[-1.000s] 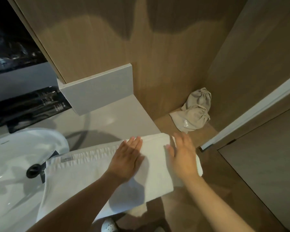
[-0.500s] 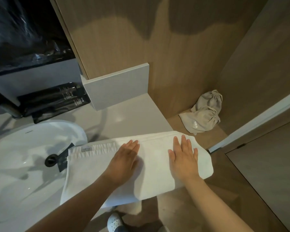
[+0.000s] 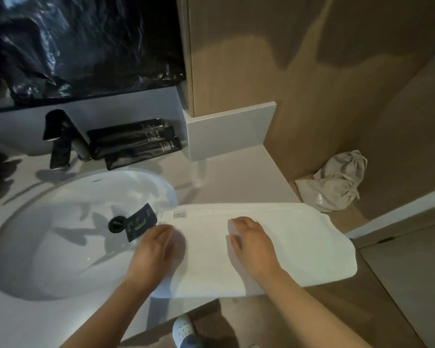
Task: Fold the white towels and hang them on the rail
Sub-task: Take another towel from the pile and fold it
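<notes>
The sink [image 3: 48, 247] fills the left part of the table [image 3: 236, 177]. The left hand [image 3: 156, 249] rests on the left end of the folded white towel [image 3: 299, 242], and the right hand [image 3: 254, 247] on its middle. Both hands' fingers are bent, and I cannot tell whether they grasp the cloth. The towel lies at the table's front edge and overhangs its right edge.

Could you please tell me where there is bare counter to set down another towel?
Bare counter lies between the white towel, the sink and the grey upstand. Behind the sink, the tap and black tubes crowd it.
</notes>
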Action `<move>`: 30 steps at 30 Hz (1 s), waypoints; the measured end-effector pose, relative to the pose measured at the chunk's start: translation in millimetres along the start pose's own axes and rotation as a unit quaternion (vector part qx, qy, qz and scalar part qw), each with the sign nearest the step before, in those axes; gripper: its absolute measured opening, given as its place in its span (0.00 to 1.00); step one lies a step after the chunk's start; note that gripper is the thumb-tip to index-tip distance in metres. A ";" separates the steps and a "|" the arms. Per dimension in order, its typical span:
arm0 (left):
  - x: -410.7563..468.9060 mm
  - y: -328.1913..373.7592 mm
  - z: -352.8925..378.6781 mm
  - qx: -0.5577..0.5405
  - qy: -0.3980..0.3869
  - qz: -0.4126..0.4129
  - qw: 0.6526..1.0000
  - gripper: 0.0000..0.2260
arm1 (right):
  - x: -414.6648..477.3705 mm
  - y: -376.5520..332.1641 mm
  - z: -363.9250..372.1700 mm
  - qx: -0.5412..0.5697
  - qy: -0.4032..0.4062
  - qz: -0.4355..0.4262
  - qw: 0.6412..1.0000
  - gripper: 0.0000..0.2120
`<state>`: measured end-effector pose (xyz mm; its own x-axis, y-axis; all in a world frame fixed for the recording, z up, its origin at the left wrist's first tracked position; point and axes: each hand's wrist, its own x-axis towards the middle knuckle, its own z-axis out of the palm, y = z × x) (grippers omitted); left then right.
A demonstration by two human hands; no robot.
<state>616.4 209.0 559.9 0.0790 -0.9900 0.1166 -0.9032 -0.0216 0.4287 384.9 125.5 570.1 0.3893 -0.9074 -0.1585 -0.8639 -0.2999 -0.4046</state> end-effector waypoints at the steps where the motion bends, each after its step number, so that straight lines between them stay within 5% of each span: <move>1: -1.7 -3.4 1.4 -0.010 0.005 -0.002 1.000 0.13 | 3.8 -4.9 1.9 -0.009 -0.007 -0.004 1.000 0.22; 7: -16.7 -7.0 16.9 -0.068 0.026 -0.079 0.994 0.14 | 28.0 -25.4 6.7 -0.045 -0.062 -0.028 0.997 0.24; 14: -17.4 -9.4 22.2 -0.017 -0.019 -0.043 0.999 0.19 | 47.0 -34.4 9.6 -0.007 -0.053 0.004 0.999 0.18; 22: -21.8 -7.5 4.3 -0.215 0.035 -0.176 0.960 0.31 | 53.3 -31.9 2.1 0.062 0.011 0.002 0.998 0.04; 30: -29.9 -17.5 4.9 -0.206 -0.021 -0.194 0.959 0.24 | 51.7 -30.3 -0.4 0.082 0.062 -0.018 0.995 0.04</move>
<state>627.8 238.2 544.6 0.3510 -0.9234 -0.1555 -0.5655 -0.3414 0.7507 431.1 87.6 574.5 0.3683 -0.9291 -0.0325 -0.7824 -0.2909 -0.5507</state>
